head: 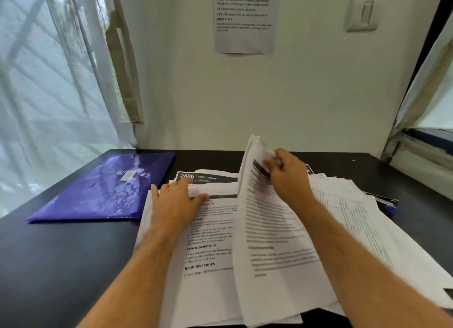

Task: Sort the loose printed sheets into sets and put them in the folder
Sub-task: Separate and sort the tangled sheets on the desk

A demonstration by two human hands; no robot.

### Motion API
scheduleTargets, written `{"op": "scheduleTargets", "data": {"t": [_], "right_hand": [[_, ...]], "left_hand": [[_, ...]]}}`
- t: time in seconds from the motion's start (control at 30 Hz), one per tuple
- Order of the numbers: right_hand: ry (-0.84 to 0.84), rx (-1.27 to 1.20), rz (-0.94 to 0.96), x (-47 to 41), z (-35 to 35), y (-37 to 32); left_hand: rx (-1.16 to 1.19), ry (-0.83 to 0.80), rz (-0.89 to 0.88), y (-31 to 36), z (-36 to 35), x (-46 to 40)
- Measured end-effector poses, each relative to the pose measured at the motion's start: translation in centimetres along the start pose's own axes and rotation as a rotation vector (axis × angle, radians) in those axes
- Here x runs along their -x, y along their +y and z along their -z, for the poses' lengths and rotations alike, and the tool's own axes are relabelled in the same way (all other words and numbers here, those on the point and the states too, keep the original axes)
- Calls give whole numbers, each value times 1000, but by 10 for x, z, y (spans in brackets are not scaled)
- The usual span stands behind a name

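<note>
The black desk top (73, 266) carries it all: the broad, untidy heap of loose white printed sheets (343, 217) sprawls in front of me, and the glossy purple plastic folder (98, 190) lies closed and flat to the left of it, just beside the heap's edge. My left hand (176, 200) rests flat, fingers straight, pressing down the page headed with a dark banner, while my right hand (286, 175) pinches the top edge of a lifted white sheet (269, 229) and holds it raised on edge. To do this well I judge I should keep the pile pinned so only one sheet peels away — then read its heading before choosing a set. Further right, blue-edged items (387, 203) poke out under the papers and could snag. A printed notice (247, 18) hangs on the wall.
</note>
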State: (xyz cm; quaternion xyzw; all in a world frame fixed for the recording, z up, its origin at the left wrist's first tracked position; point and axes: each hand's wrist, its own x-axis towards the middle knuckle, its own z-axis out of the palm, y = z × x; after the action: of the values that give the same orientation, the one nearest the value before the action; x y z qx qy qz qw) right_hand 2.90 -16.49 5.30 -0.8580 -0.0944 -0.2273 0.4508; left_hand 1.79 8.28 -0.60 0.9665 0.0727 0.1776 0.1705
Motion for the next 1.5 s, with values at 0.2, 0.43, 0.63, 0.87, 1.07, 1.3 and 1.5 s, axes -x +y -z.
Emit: {"op": "scheduleTargets", "data": {"t": [0.2,0.43,0.63,0.87,1.07,1.3,1.5], "right_hand": [[-23,-177,10,18,-18,31],[-39,-69,181,27,-23,34],[-213,30,257,33,-26,30],[-246,125,263,33,-25,28],[-227,99,289,35,-18,33],[-176,94,327,34,-19,34],[-155,75,341,35,-20,34]], "left_hand": [[-25,-84,-6,0,-3,-3],[183,73,-28,6,12,-1],[902,-220,-147,7,35,11],[1037,-324,-170,7,37,12],[160,-90,20,0,10,0],[231,-95,43,2,-5,-6],[-22,-265,30,1,-12,-9]]}}
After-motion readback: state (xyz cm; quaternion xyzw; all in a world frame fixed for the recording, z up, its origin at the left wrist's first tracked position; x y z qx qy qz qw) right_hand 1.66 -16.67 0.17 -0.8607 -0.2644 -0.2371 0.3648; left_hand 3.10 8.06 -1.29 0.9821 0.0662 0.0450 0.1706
